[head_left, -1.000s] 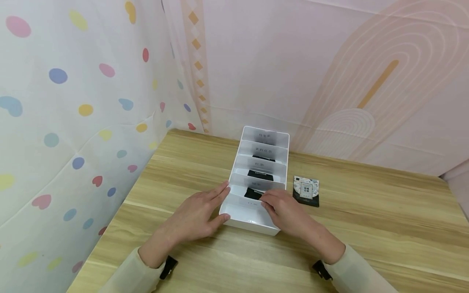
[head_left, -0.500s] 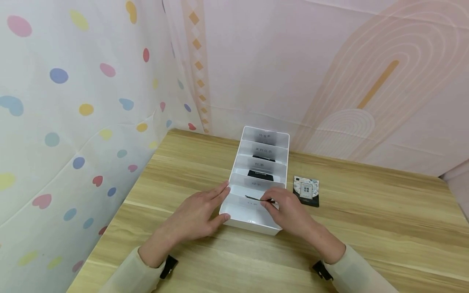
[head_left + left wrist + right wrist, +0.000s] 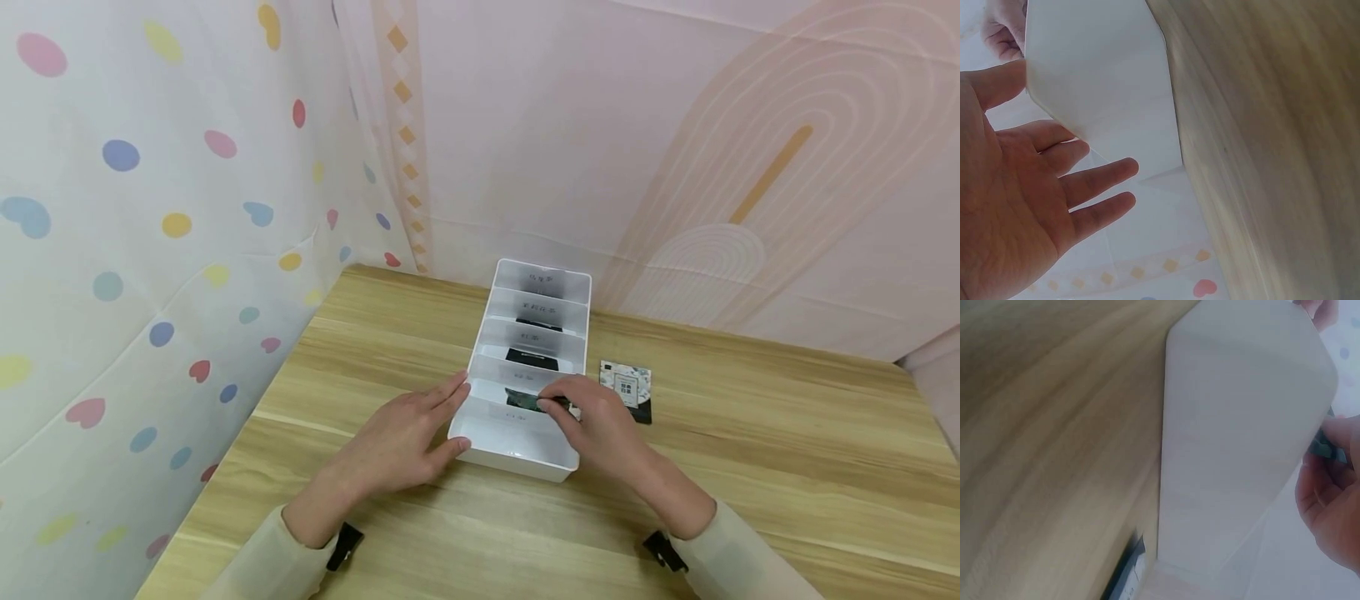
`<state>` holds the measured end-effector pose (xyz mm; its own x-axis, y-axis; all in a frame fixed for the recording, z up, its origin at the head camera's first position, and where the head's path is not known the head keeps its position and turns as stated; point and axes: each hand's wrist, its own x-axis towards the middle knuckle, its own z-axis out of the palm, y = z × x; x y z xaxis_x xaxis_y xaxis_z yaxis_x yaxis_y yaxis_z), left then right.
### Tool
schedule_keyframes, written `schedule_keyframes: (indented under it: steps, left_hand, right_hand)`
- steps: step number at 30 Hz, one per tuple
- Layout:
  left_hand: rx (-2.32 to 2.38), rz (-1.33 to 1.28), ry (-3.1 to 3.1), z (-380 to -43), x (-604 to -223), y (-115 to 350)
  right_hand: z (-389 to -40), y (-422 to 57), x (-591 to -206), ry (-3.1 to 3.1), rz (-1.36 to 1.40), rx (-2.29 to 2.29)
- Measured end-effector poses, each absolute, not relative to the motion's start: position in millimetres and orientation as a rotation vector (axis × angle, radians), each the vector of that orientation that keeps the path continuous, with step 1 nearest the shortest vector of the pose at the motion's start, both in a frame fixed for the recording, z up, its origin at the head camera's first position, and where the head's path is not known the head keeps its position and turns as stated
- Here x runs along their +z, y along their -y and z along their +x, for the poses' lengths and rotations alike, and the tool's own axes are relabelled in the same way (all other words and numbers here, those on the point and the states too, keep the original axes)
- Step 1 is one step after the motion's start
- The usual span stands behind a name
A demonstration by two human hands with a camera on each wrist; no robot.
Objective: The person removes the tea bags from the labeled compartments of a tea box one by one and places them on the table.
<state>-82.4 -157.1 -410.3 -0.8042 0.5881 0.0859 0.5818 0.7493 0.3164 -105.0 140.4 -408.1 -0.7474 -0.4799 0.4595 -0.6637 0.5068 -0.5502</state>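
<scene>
A long white divided box [image 3: 517, 468] stands on the table, with printed labels on its dividers. My left hand [image 3: 405, 437] rests on its left rim near the front corner, fingers mostly straight; in the left wrist view the hand [image 3: 1022, 181] touches the box edge. My right hand [image 3: 603, 421] pinches a dark green tea sachet [image 3: 521, 401] over the second compartment from the front. The right wrist view shows the sachet [image 3: 1325, 449] between thumb and fingers beside the box rim; the fingers hide part of it.
Dark packets [image 3: 532, 359] lie in compartments farther back. A patterned white-and-black tea sachet [image 3: 626, 392] lies on the wooden table [image 3: 420, 533], right of the box. Printed curtains [image 3: 540, 142] hang behind and to the left.
The sachet in my right hand has turned from its black face, through edge-on, to show its green patterned face. My right hand has shifted slightly to the right. The left hand stays in place.
</scene>
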Motion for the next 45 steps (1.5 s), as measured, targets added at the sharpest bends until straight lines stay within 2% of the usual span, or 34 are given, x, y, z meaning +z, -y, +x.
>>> schedule_keyframes:
  steps: [22, 45]
  left_hand:
    - [0.521, 0.967, -2.918, -83.3, -410.9, 155.8]
    - [0.514, 0.980, -2.925, -84.1, -411.4, 154.9]
  right_hand:
    - [-115.0, -169.0, -373.6, 2.225, 0.858, 1.162]
    - [-118.1, -224.9, -353.9, 2.380, 0.458, 1.124]
